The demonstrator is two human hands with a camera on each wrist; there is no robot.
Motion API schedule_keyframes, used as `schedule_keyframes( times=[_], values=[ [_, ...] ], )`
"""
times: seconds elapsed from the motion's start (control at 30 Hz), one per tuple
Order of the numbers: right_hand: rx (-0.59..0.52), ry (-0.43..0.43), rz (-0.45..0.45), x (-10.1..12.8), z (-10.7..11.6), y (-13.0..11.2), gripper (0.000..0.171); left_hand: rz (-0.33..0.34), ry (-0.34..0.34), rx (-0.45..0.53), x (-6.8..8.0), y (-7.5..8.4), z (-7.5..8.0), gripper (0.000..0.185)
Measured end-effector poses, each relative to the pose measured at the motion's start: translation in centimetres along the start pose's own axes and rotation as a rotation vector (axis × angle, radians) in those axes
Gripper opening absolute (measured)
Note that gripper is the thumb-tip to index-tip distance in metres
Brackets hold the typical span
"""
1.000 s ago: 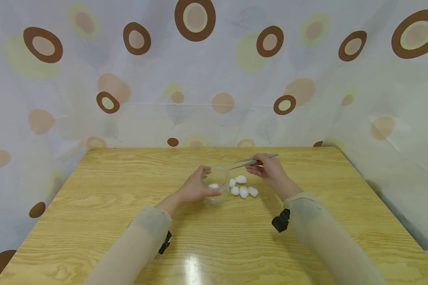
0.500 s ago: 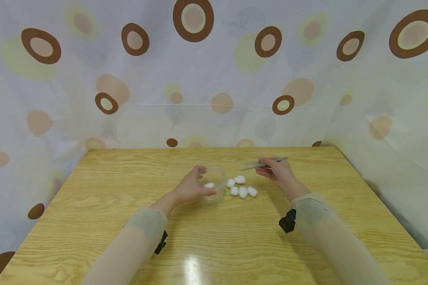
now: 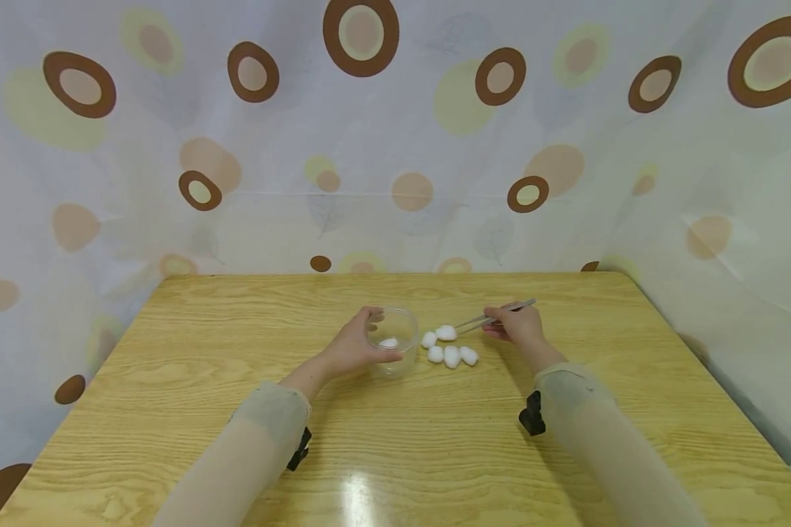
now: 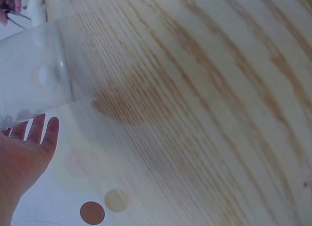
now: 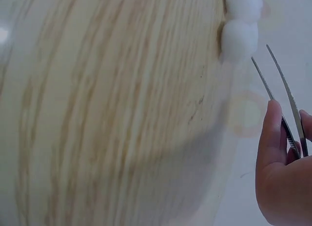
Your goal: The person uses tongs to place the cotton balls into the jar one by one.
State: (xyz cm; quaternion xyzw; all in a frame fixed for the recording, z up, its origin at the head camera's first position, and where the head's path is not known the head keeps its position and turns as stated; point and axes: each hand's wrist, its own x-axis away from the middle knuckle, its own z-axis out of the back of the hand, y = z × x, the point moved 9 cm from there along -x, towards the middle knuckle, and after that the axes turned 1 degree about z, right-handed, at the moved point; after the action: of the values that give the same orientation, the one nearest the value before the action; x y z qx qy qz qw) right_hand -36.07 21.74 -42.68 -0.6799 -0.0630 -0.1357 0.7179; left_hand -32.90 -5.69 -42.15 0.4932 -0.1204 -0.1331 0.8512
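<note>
My left hand (image 3: 356, 347) grips a clear plastic cup (image 3: 402, 360) round its side on the table. One white cotton ball (image 3: 388, 342) shows inside the cup. Between thumb and fingers, my right hand (image 3: 519, 326) holds metal tweezers (image 3: 494, 317), their tips spread apart and right at the rear cotton ball (image 3: 446, 333). Several more cotton balls (image 3: 451, 356) lie in a loose cluster just right of the cup. In the right wrist view the two prongs of the tweezers (image 5: 287, 94) stand apart with nothing between them.
The wood-grain table (image 3: 250, 315) spreads out around both hands. A patterned curtain (image 3: 409, 146) with brown rings hangs behind the table and along both sides.
My right hand has drawn back from the cup to the right, then come lower, bringing the tweezers down to the rear cotton ball. The cup has shifted slightly left.
</note>
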Motion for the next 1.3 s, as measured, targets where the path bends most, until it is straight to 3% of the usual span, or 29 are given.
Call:
schedule_keyframes(
  times=[0.4, 0.73, 1.1, 1.3],
  values=[
    [0.066, 0.063, -0.019, -0.3, -0.8, 0.3, 0.017, 0.006, 0.001, 0.002, -0.2, -0.1, 0.0, 0.089],
    [-0.095, 0.065, -0.029, -0.1, -0.9, 0.6, 0.016, 0.011, 0.005, 0.002, -0.2, -0.3, 0.0, 0.088],
    [-0.225, 0.066, -0.052, 0.1, 0.5, 0.6, 0.015, 0.001, 0.011, -0.005, -0.2, -0.1, -0.2, 0.090],
    [-0.240, 0.035, -0.071, 0.9, 0.6, 0.2, 0.011, -0.015, 0.073, -0.086, -0.1, 0.1, 0.2, 0.094]
  ],
)
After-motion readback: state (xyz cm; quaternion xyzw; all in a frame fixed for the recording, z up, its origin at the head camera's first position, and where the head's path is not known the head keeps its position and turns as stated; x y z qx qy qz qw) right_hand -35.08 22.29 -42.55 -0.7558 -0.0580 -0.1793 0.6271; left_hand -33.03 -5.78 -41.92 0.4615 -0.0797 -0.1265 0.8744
